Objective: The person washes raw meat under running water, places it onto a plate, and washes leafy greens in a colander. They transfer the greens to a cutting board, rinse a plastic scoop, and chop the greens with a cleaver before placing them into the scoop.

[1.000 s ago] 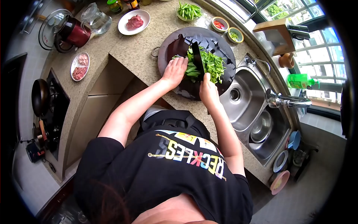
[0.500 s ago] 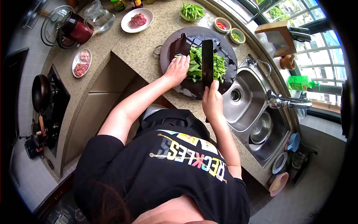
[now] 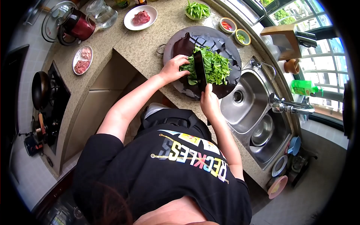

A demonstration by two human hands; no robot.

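Chopped leafy greens [image 3: 216,67] are heaped on a round dark cutting board [image 3: 180,35], which is wet and shiny. My right hand [image 3: 210,102] is closed around the handle of a cleaver [image 3: 200,69]. The cleaver's dark, wide blade stands across the left part of the heap and hides some leaves. At the left end of the greens, my left hand [image 3: 174,69] holds the leaves with bent fingers, a short way from the blade.
Behind the board stand a bowl of green vegetable pieces [image 3: 197,10] and small bowls of red peppers [image 3: 227,25] and chopped green bits [image 3: 243,37]. Meat plates [image 3: 141,17] [image 3: 82,60] lie to the left. A double sink [image 3: 245,97] adjoins the board's right side.
The cleaver has moved left along the greens, toward my left hand, and its blade now leans. My left hand has shifted slightly left and down. More cut leaves lie right of the blade.
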